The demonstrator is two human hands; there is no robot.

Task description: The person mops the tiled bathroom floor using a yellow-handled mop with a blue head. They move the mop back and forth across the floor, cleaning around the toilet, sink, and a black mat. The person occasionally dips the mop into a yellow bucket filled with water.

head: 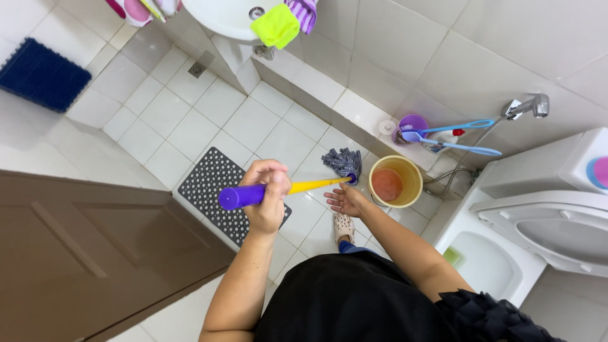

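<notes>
Mop (pixel 297 185) with a yellow shaft and purple handle end stands upright on the white tiled floor (pixel 190 120), its grey-blue string head resting just beside the one yellow bucket (pixel 411 174), which holds reddish water. The left hand (pixel 268 193) is wrapped tight around the shaft near the purple end; the right hand (pixel 345 201) hangs open with fingers spread, holding nothing, just above the mop head and beside the bucket. This looks like the moment between wetting and wiping, with the head set down near the bucket; a further stroke would probably call for a second grip lower on the shaft. Counted: one mop, one bucket, one black dotted mat (pixel 218 187), one blue rug (pixel 41 75), two blue long-handled brushes (pixel 453 136), one toilet (pixel 544 221).
</notes>
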